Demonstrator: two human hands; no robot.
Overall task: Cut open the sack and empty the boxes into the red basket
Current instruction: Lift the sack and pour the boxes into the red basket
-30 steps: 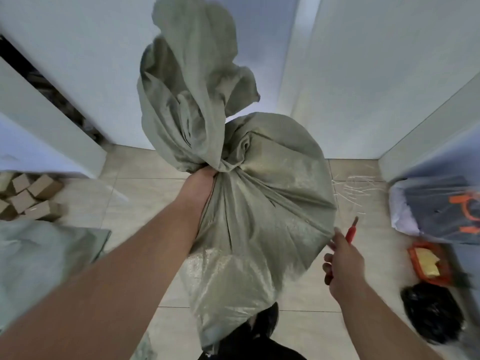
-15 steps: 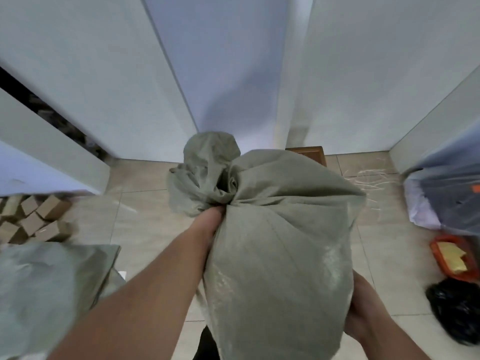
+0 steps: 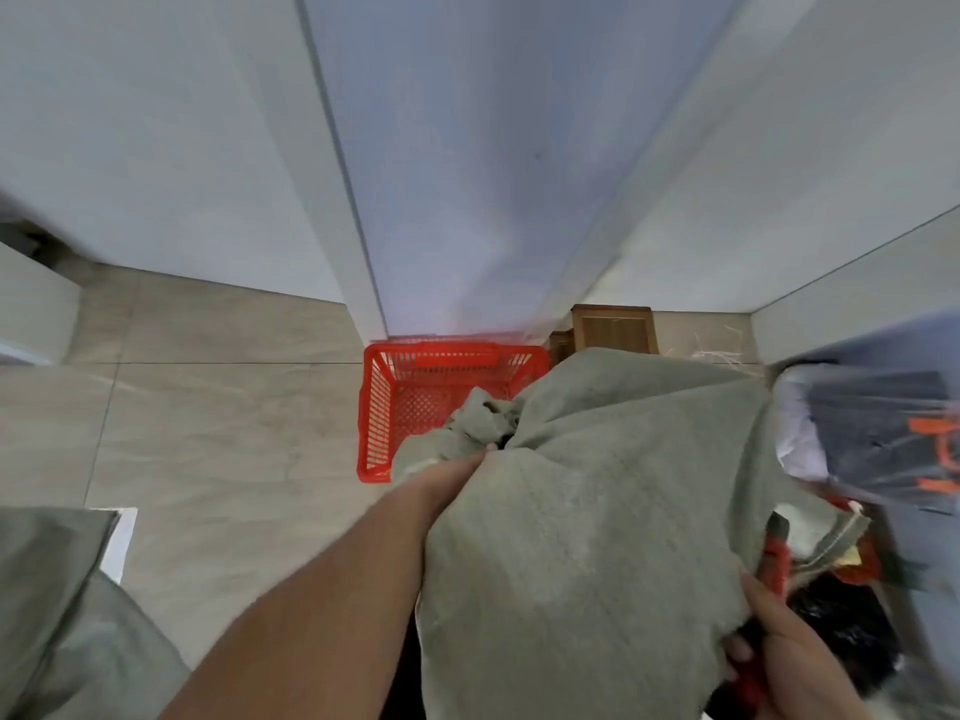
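A grey-green woven sack (image 3: 582, 511) fills the lower middle of the view, its bunched neck pointing forward. My left hand (image 3: 457, 475) grips that neck, mostly buried in the folds. My right hand (image 3: 779, 652) is at the sack's lower right side, closed around a red-handled cutter (image 3: 774, 558) and pressed against the fabric. A red plastic basket (image 3: 384, 407) stands on the floor by the wall, just beyond the sack's neck. Its near right part is hidden by the sack. The frame is motion-blurred.
Another grey sack (image 3: 57, 605) lies at lower left. A clear bag of dark goods (image 3: 872, 428) and a black bag (image 3: 841, 636) sit at right. A wooden panel (image 3: 613, 330) leans on the wall behind the basket. Tiled floor (image 3: 208, 418) stretches to the left.
The sack has come down from high up to waist level. The view has swung, bringing the red basket into sight. My right hand moved onto the sack's side with the cutter.
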